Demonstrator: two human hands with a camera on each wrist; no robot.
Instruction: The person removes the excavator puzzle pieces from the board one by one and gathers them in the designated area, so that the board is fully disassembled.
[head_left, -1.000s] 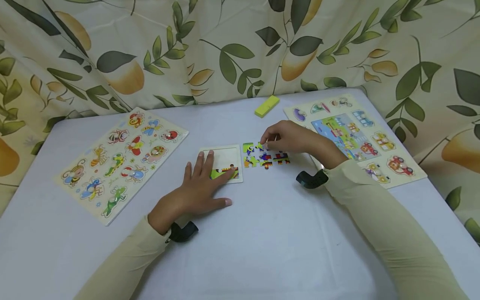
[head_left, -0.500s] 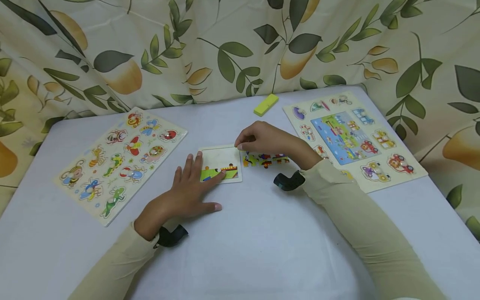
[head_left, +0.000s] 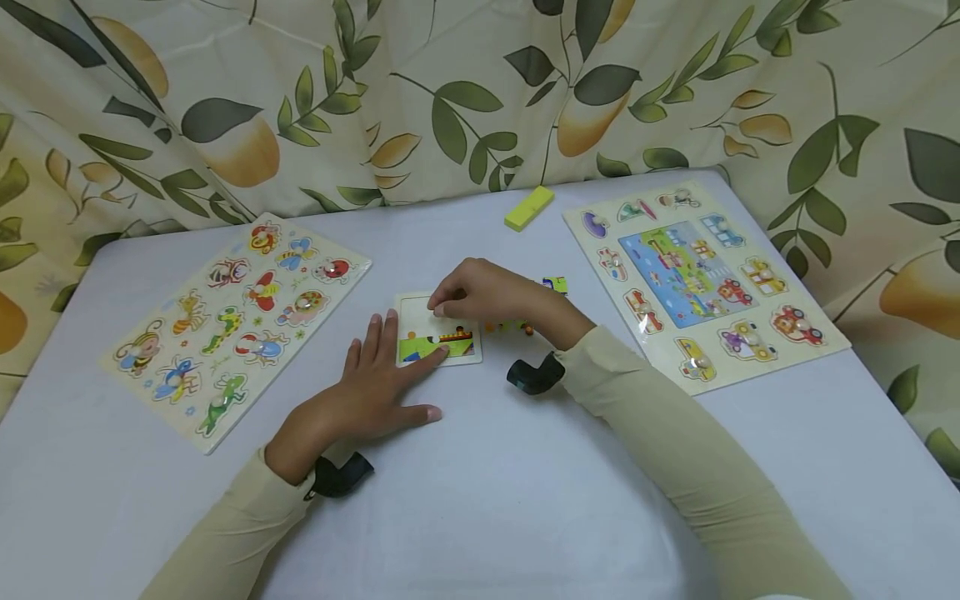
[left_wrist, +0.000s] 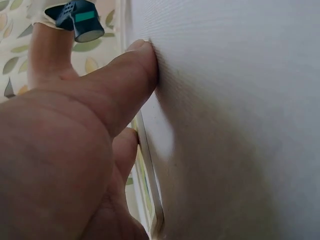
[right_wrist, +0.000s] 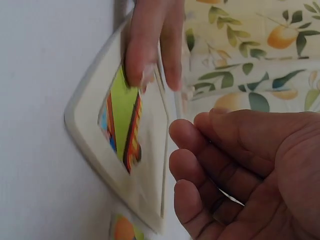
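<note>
My left hand (head_left: pixel 360 387) lies with spread fingers across the lower left of a small square puzzle tray (head_left: pixel 477 362); its index fingertip rests on the joined lower strip of green and yellow puzzle pieces (head_left: pixel 420 347). The thumb (left_wrist: pixel 135 65) touches the tablecloth beside the tray. My right hand (head_left: pixel 487 296) is over the tray's bare upper part, thumb and fingertips pinched together. A puzzle piece seems to be between them, but the fingers hide it in both views. Loose puzzle pieces (head_left: pixel 555 284) lie right of the tray, partly covered by the right hand.
An insect peg board (head_left: pixel 243 329) lies at the left and a vehicle peg board (head_left: pixel 705 287) at the right. A yellow block (head_left: pixel 529 208) rests near the back edge. Behind the table hangs a leaf-patterned curtain (head_left: pixel 465 92).
My right hand has moved left from the loose pieces to above the tray, uncovering part of the vehicle board. My left hand shifted slightly left and stays on the tray.
</note>
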